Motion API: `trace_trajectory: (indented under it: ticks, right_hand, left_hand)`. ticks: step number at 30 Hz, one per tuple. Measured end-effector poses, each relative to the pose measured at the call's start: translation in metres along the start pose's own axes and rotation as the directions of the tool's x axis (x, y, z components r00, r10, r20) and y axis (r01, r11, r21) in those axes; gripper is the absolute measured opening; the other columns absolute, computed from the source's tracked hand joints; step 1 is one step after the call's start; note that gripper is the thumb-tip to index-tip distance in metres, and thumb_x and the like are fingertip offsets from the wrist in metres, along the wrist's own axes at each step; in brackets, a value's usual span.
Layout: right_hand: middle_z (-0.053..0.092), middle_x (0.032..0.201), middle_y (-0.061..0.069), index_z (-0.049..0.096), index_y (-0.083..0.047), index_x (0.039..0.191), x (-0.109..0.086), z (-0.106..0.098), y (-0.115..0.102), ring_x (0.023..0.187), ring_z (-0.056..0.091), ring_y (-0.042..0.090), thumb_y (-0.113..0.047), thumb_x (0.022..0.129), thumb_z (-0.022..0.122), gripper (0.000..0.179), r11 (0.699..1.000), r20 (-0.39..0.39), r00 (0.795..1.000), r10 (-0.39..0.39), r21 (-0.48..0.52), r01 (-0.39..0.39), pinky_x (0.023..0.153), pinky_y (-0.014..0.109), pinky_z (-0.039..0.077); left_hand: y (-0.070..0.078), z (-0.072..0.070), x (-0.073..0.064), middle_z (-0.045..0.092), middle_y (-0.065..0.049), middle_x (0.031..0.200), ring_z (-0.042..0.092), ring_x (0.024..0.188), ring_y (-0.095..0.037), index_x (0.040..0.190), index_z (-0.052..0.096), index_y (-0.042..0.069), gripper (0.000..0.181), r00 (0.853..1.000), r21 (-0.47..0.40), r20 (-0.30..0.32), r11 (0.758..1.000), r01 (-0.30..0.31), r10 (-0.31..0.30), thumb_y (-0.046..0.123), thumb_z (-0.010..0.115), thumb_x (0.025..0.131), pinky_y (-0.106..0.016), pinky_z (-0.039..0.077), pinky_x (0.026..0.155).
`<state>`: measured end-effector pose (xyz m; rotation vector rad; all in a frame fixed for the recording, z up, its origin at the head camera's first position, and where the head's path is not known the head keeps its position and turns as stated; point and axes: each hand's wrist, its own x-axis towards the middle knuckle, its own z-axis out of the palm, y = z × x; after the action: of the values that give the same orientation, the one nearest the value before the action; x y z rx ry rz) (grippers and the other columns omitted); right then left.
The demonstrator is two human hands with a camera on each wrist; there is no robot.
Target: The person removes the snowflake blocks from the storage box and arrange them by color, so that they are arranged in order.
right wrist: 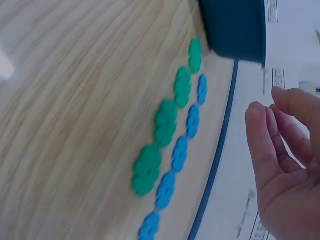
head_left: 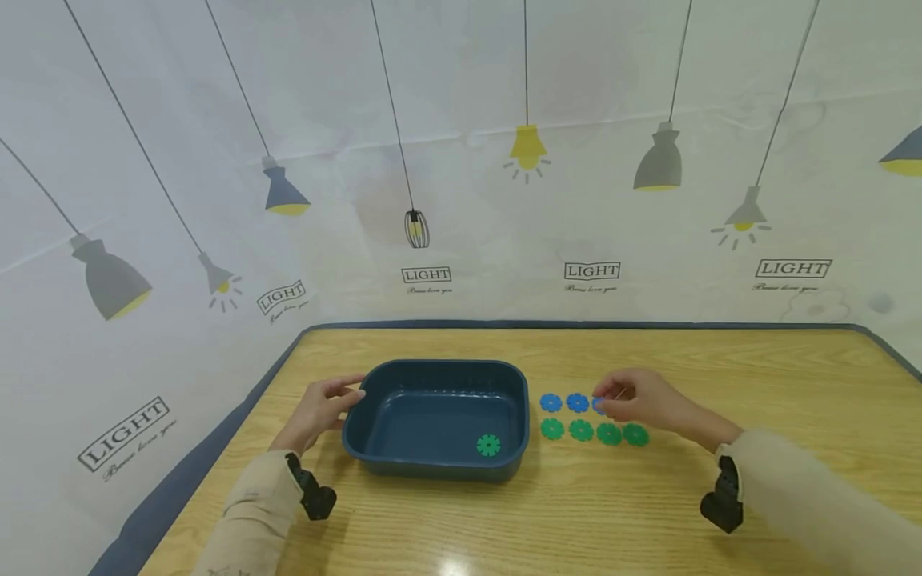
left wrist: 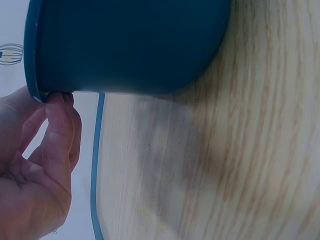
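My left hand (head_left: 320, 410) grips the left rim of a dark blue plastic basin (head_left: 432, 420), with the thumb on the rim and fingertips beneath it, as the left wrist view shows. Inside the basin, near its front right corner, lies one green notched disc (head_left: 488, 446). Right of the basin is a row of blue notched discs (head_left: 577, 402), with a row of green notched discs (head_left: 581, 430) nearer to me. My right hand (head_left: 641, 396) hovers over the right part of the blue row and hides some of it. Between its thumb and loosely bent fingertips nothing shows in the right wrist view.
A wooden table (head_left: 612, 512) with a dark blue edge (head_left: 576, 325) bears everything. Behind it hangs a pale backdrop (head_left: 475, 232) printed with lamps and lettering. Each wrist wears a black camera strap over a beige sleeve (head_left: 248, 512).
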<state>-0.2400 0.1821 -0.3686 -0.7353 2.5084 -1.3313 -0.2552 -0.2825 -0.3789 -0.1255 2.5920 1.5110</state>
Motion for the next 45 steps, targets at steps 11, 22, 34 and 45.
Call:
trace_trajectory:
  ticks: [11,22,34,45]
  right_hand:
    - [0.060,0.082,0.006,0.060,0.002,0.094,0.033,0.038,-0.044,0.066,0.057,0.016,-0.010,0.084,0.060,0.016,0.993,0.114,0.986,-0.121,0.030,0.118,0.062,0.030,0.049]
    - [0.060,0.080,0.002,0.060,-0.001,0.091,0.065,0.069,-0.069,0.070,0.057,0.019,-0.008,0.083,0.061,0.011,0.986,0.185,0.968,-0.167,0.021,0.166,0.059,0.030,0.049]
    - [0.060,0.080,0.005,0.057,0.006,0.101,0.097,0.092,-0.070,0.074,0.059,0.026,-0.007,0.082,0.062,0.023,0.995,0.309,0.947,-0.091,-0.006,0.098,0.060,0.027,0.050]
    - [0.058,0.081,0.001,0.058,-0.001,0.104,0.112,0.109,-0.075,0.071,0.055,0.011,-0.012,0.078,0.068,0.031,0.987,0.338,0.937,0.083,-0.161,-0.029,0.061,0.024,0.046]
  left_hand:
    - [-0.001,-0.002,-0.002,0.054,-0.015,0.109,0.057,0.093,-0.024,0.128,0.049,0.009,0.041,1.000,-0.005,0.012,1.000,-0.016,0.016,0.020,0.056,0.088,-0.036,0.051,0.069]
    - [0.002,-0.002,-0.001,0.055,-0.015,0.107,0.057,0.093,-0.024,0.126,0.050,0.009,0.040,1.000,0.003,0.012,1.000,-0.016,0.016,0.018,0.056,0.088,-0.037,0.051,0.068]
    - [0.002,-0.002,-0.001,0.053,-0.016,0.107,0.056,0.095,-0.027,0.126,0.050,0.009,0.041,0.999,0.004,0.023,1.000,-0.023,0.022,0.019,0.057,0.088,-0.037,0.051,0.070]
    - [0.001,-0.002,0.000,0.053,-0.016,0.107,0.056,0.095,-0.027,0.127,0.050,0.009,0.040,1.000,-0.001,0.018,1.000,-0.017,0.017,0.018,0.056,0.088,-0.037,0.051,0.069]
